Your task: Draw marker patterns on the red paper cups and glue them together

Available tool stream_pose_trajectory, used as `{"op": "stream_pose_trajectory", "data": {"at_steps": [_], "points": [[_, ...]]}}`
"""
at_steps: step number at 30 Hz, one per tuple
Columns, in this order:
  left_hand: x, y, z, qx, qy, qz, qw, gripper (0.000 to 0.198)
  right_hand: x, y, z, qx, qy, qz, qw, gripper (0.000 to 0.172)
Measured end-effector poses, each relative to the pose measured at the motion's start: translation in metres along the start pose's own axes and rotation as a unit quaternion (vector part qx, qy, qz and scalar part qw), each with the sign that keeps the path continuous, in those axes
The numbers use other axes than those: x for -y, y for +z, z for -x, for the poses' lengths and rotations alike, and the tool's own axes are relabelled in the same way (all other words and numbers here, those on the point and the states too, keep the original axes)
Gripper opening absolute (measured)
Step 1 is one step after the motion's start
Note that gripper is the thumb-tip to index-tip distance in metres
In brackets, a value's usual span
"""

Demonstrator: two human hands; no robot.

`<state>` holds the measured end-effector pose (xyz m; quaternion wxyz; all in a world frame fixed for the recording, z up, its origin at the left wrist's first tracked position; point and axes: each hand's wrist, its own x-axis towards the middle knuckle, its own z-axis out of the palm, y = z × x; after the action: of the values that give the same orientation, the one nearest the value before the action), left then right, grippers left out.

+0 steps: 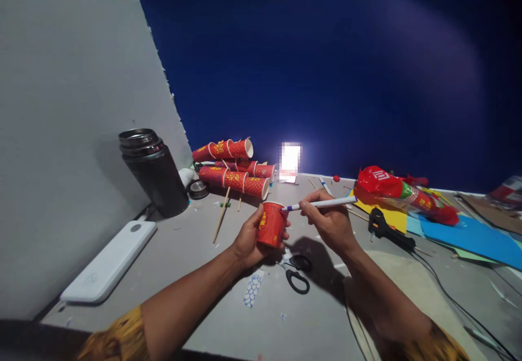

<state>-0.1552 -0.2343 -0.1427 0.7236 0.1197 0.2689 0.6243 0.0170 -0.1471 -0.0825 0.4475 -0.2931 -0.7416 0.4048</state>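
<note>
A red paper cup (271, 228) with yellow print is wrapped in the fingers of my left hand (249, 236), upright above the table. My right hand (326, 222) pinches a white marker pen (330, 203), its purple-blue tip at the cup's right side near the rim; whether it touches, I cannot tell. Below the cup lie scissors with black handles (298, 280). Near my left forearm is a paper strip (253, 288) with a blue scale pattern.
Behind, red cups nested in rows (236, 180) lie near a bright screen (290, 160). On the left stand a dark flask (157, 179) and a white power bank (110, 263). A glue gun (389, 230), coloured sheets (473, 238) and a red packet (403, 192) occupy the right.
</note>
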Motion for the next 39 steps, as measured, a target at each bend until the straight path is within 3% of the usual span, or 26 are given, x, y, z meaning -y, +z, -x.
{"op": "stream_pose_trajectory", "data": {"at_steps": [2,7,8,11,13,14,18,19,24,29,34,39], "points": [[0.000,0.000,0.000,-0.004,-0.003,0.010,1.000,0.058,0.001,0.002,0.002,0.015,0.002,0.007,1.000,0.024],[-0.003,0.003,0.000,-0.024,0.016,0.022,0.999,0.057,0.007,0.003,0.006,0.162,0.034,-0.043,0.985,0.021],[-0.003,0.003,0.000,-0.023,0.017,0.020,0.999,0.058,0.007,0.003,0.006,0.149,0.033,-0.050,0.987,0.021],[-0.003,0.004,0.001,-0.015,0.006,0.018,1.000,0.062,0.005,0.003,0.003,0.027,0.019,-0.038,0.999,0.022],[-0.003,0.004,0.000,-0.011,0.001,0.022,1.000,0.062,0.003,0.004,0.002,-0.012,0.008,-0.021,1.000,0.021],[-0.003,0.003,0.000,-0.012,-0.002,0.027,1.000,0.063,0.003,0.004,0.002,-0.002,0.007,-0.018,1.000,0.021],[-0.005,0.003,-0.001,-0.044,0.002,0.041,0.998,0.059,0.005,0.007,0.006,0.168,0.028,-0.050,0.984,0.022],[-0.005,0.003,-0.001,-0.050,0.006,0.038,0.998,0.059,0.006,0.007,0.006,0.184,0.032,-0.062,0.980,0.023],[-0.006,0.006,0.000,-0.036,-0.005,0.050,0.998,0.062,0.005,0.008,0.005,0.058,0.027,-0.060,0.996,0.022],[-0.004,0.005,-0.002,-0.057,0.010,0.039,0.998,0.057,0.009,0.010,0.008,0.176,0.043,-0.074,0.981,0.015],[-0.004,0.005,-0.001,-0.059,0.014,0.032,0.998,0.057,0.012,0.012,0.012,0.107,0.012,-0.051,0.993,0.016],[-0.003,0.006,0.000,-0.058,0.019,0.030,0.998,0.056,0.009,0.014,0.012,0.166,-0.002,-0.037,0.985,0.017]]}}
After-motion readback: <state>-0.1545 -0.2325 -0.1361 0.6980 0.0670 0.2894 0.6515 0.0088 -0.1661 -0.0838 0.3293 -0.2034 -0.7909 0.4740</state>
